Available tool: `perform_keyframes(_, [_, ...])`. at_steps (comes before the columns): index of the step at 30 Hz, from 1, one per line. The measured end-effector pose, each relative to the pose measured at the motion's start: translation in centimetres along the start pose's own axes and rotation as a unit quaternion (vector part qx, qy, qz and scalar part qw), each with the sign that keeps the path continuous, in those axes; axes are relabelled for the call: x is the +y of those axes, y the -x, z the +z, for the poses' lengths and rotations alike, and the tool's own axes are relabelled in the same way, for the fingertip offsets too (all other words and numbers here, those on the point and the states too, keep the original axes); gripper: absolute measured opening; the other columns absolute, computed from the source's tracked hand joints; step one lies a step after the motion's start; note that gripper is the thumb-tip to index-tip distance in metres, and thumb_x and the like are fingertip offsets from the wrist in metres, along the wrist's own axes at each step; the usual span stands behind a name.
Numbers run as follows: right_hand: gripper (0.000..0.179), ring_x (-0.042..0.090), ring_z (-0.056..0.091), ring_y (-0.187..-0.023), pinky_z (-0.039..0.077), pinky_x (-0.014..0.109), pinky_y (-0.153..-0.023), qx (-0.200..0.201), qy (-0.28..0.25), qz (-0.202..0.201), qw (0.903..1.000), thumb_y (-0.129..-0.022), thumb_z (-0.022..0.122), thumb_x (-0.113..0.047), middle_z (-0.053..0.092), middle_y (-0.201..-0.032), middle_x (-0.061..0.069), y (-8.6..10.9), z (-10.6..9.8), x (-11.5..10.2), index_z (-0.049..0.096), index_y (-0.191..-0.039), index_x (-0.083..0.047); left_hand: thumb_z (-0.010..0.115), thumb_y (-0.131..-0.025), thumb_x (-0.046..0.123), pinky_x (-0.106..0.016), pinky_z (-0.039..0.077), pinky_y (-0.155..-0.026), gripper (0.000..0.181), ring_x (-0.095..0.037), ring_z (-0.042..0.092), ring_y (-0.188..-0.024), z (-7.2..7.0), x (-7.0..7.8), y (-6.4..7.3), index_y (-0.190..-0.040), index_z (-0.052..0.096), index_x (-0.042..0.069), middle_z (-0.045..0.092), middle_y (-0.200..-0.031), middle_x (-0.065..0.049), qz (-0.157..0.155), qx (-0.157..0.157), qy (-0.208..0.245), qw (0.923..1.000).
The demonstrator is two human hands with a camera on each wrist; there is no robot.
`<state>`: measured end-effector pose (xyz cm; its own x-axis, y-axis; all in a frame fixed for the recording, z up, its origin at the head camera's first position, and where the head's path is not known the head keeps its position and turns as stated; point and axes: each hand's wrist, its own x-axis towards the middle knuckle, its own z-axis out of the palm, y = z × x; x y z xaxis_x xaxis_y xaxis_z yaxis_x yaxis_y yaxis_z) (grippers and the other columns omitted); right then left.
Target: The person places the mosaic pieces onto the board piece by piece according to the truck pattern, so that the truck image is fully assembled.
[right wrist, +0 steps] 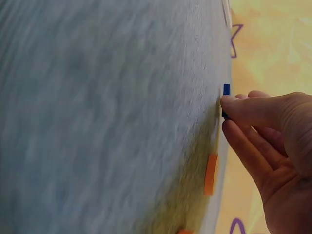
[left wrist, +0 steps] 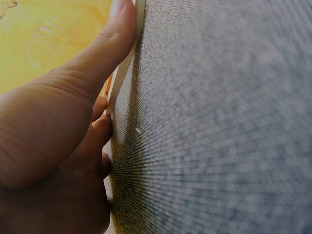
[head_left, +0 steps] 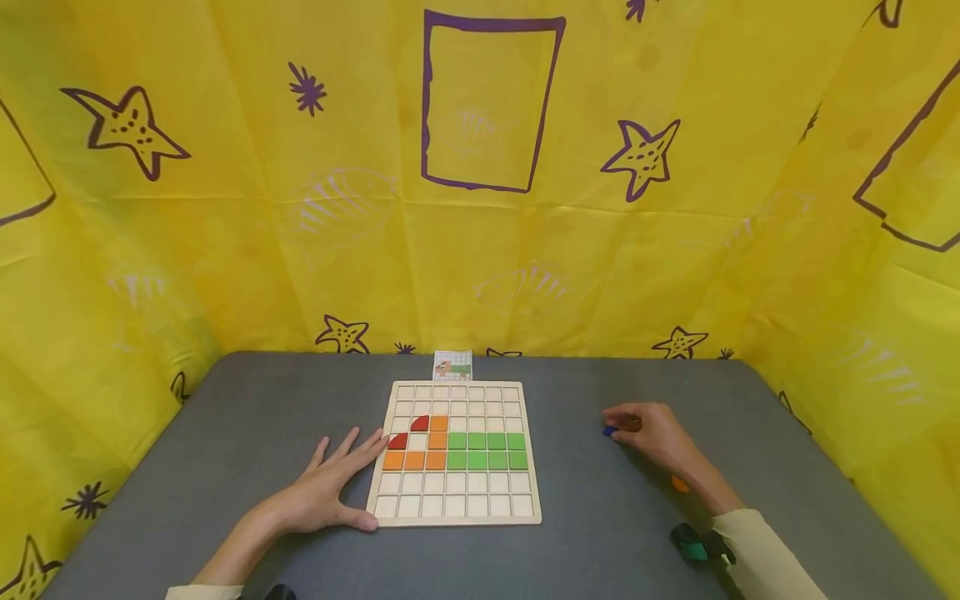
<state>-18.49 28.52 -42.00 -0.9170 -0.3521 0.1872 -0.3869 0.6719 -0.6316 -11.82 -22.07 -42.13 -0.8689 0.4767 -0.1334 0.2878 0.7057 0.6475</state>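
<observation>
A pale wooden grid board [head_left: 456, 506] lies on the dark grey table. Set into its squares are a row pair of green tiles [head_left: 476, 450], several orange tiles [head_left: 416, 460] and two red quarter-round tiles [head_left: 420, 423]. Along the board's left edge rests my left hand [head_left: 318, 496], fingers spread, with the thumb at the near left corner; the left wrist view shows the thumb against the board's side. To the right of the board, my right hand [head_left: 660, 437] pinches a small blue tile [right wrist: 226, 90] between thumb and fingers, low at the table top.
An orange piece [head_left: 679, 484] lies under my right wrist, and the right wrist view shows an orange tile [right wrist: 210, 174] near the hand. Behind the board is a small printed pattern card [head_left: 452, 366]. Yellow cloth [head_left: 480, 242] with sea drawings surrounds the table's back and sides.
</observation>
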Motion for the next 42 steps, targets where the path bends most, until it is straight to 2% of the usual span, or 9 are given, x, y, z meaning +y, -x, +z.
perform_keyframes(9, [0.028, 0.028, 0.072, -0.089, 0.058, 0.033, -0.074, 0.015, -0.015, -0.012, 0.9997, -0.08, 0.074, 0.006, 0.074, -0.096, 0.014, -1.3, 1.1, -1.4, 0.071, -0.108, 0.005, 0.081, -0.068, 0.051, -0.066, -0.016, -0.107, 0.108, -0.047, -0.001, -0.147, -0.1, -0.1, 0.0, -0.155, 0.03, 0.011, 0.02, -0.162, -0.012, 0.011, 0.004, -0.001, 0.9999])
perform_keyframes(23, [0.028, 0.026, 0.071, -0.089, 0.058, 0.037, -0.077, 0.009, -0.032, -0.025, 0.9991, -0.08, 0.075, 0.004, 0.074, -0.095, 0.011, -3.6, 2.9, -4.4, 0.072, -0.108, 0.005, 0.081, -0.068, 0.051, -0.066, -0.016, -0.108, 0.109, -0.046, -0.001, -0.147, -0.2, 0.0, 0.0, -0.155, 0.029, 0.012, 0.02, -0.162, -0.012, 0.006, 0.003, -0.008, 1.0])
perform_keyframes(33, [0.028, 0.024, 0.071, -0.09, 0.058, 0.035, -0.079, 0.006, -0.062, -0.026, 0.9978, -0.082, 0.075, 0.002, 0.074, -0.097, 0.01, -4.7, 5.1, -6.5, 0.073, -0.11, 0.002, 0.081, -0.069, 0.051, -0.066, -0.017, -0.107, 0.107, -0.047, -0.002, -0.147, -0.1, -0.2, 0.2, -0.155, 0.03, 0.011, 0.02, -0.162, -0.012, 0.015, 0.005, -0.002, 0.9999])
perform_keyframes(42, [0.026, 0.023, 0.071, -0.09, 0.057, 0.032, -0.079, -0.008, -0.082, -0.052, 0.9952, -0.084, 0.074, 0.001, 0.074, -0.097, 0.008, -6.1, 7.1, -9.3, 0.073, -0.11, 0.002, 0.081, -0.069, 0.051, -0.066, -0.017, -0.107, 0.108, -0.046, -0.002, -0.147, 0.0, -0.3, 0.1, -0.155, 0.03, 0.012, 0.02, -0.162, -0.012, 0.01, 0.005, -0.003, 0.9999])
